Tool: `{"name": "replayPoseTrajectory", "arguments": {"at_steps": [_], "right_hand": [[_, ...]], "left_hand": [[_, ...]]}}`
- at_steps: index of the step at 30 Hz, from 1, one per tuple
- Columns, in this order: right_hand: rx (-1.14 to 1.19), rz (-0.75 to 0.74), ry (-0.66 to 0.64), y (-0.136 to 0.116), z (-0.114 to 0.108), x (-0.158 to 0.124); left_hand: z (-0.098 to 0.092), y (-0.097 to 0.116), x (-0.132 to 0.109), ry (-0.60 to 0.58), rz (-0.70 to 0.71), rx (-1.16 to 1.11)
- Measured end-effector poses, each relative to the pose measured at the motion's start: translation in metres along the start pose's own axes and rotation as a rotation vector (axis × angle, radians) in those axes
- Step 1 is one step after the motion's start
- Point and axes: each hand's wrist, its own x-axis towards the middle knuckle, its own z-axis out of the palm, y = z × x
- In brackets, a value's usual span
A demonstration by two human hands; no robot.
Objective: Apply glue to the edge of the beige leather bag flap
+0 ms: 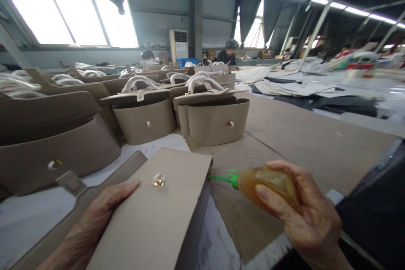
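Amber glue filling squeeze bottle point(265, 187), right hand point(303, 215) gripping it lower right, green nozzle point(221, 177) touching beige bag flap point(158, 215); left hand point(98, 219) pressing flap flat; finished bags point(218, 122) crowding centre.

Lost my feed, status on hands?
Left hand flat on beige bag panel. Right hand grips glue bottle, green nozzle at panel edge. Nothing between.

Amber glue bottle point(268, 187) w/ green nozzle lies sideways, tip at edge of beige bag panel point(152, 215) w/ gold clasp.
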Motion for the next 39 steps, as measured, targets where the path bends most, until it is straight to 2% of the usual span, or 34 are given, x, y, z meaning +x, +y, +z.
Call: {"name": "replayPoseTrajectory", "arguments": {"at_steps": [5, 14, 19, 27, 32, 39], "right_hand": [[0.001, 0.005, 0.011, 0.001, 0.0, -0.002], [-0.047, -0.004, -0.023, -0.007, -0.006, -0.005], [-0.038, 0.016, -0.06, -0.01, -0.011, -0.012], [-0.116, -0.006, -0.065, -0.016, -0.02, -0.021], [-0.099, -0.034, -0.1, -0.018, -0.026, -0.028], [-0.072, 0.015, -0.094, -0.025, -0.027, -0.042]], "left_hand": [[0.005, 0.002, -0.004, -0.045, -0.004, 0.018], [0.008, 0.004, -0.009, -0.056, 0.015, 0.034], [0.012, 0.005, -0.01, -0.106, 0.073, 0.012], [0.007, 0.003, -0.004, -0.163, 0.118, 0.001], [0.009, 0.004, -0.008, -0.092, 0.067, 0.015], [0.015, 0.007, -0.01, -0.081, 0.077, -0.046]]}}
